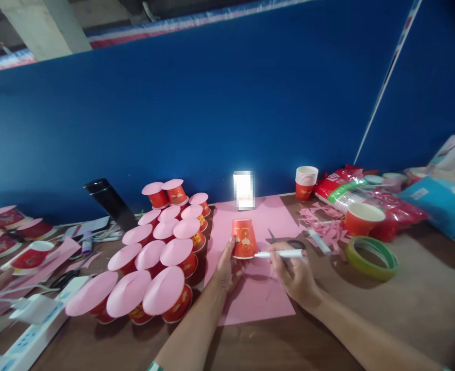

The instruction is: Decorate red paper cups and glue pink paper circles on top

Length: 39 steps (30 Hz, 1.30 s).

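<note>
A red paper cup [244, 239] with gold print stands upside down, rim downward, over pink paper [250, 304]. My left hand [227, 265] grips it from the left side, thumb against its wall. In my right hand [295, 273] is a white marker [283, 254], its tip at the lower right of the cup's rim. A curved line shows faintly on the pink paper just below the cup. Dark-handled scissors [297, 246] lie on the paper behind my right hand, partly covered by it.
Several red cups topped with pink paper discs [163, 290] fill the left. A black bottle [110, 203] and a power strip [45, 319] lie beyond. At right are yellow-green tape [372, 257], stacked cups [306, 183], paper scraps [323, 221] and a red bag [382, 201]. A bright phone [244, 190] stands behind.
</note>
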Available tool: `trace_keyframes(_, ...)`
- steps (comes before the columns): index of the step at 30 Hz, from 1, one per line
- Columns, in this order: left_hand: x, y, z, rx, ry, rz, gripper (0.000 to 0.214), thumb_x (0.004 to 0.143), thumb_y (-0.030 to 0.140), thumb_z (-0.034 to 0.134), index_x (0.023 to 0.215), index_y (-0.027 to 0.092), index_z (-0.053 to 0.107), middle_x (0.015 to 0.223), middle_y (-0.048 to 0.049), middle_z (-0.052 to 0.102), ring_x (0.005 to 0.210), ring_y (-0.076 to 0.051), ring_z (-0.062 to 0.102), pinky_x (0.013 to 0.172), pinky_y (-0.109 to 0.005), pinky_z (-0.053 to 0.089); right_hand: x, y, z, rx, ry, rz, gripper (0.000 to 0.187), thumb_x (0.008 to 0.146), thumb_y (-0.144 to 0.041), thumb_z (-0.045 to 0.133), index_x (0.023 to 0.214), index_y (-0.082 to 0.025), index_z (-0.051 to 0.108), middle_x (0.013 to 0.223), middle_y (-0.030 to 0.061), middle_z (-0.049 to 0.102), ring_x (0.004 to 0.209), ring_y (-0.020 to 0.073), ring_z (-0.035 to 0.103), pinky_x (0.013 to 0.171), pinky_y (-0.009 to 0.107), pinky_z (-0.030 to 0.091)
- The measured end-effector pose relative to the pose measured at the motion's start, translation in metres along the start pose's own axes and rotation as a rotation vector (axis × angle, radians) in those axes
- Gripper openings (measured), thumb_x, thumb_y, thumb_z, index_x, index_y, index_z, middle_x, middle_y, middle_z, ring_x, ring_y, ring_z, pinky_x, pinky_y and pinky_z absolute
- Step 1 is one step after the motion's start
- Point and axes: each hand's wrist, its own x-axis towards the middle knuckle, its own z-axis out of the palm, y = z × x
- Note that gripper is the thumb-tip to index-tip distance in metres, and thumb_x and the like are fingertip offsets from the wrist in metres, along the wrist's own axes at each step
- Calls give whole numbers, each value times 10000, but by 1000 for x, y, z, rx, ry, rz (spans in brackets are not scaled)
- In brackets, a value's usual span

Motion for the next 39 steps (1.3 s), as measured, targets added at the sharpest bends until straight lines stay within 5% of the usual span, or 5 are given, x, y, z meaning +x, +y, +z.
trace_keyframes(6,2,-2,-1,-41,-48,34,218,796,317,629,915,134,634,897,-89,712,870,-219,675,823,-328,536,-1,4,2,3,26,-73,154,894,-199,458,750,-210,510,686,26,638,613,137,613,619,258,478)
trace_keyframes(22,-1,-5,-1,-58,-158,1,239,806,353,609,919,143,613,925,-86,701,910,-227,655,878,-373,499,-3,9,2,-45,35,47,246,917,-284,428,710,-219,543,652,56,651,602,158,614,639,292,494)
trace_keyframes(31,2,-3,-3,-64,-77,-28,286,810,375,594,941,124,633,890,-105,710,907,-248,661,843,-369,522,1,3,-2,-5,-71,102,228,909,-230,419,736,-201,564,591,10,602,566,143,585,621,267,455)
trace_keyframes(39,-1,-2,-2,-33,-77,-20,386,802,429,599,1001,100,631,943,-135,703,919,-256,662,858,-367,520,0,4,0,-20,-38,68,212,902,-225,445,728,-202,563,655,21,639,561,134,588,621,269,459)
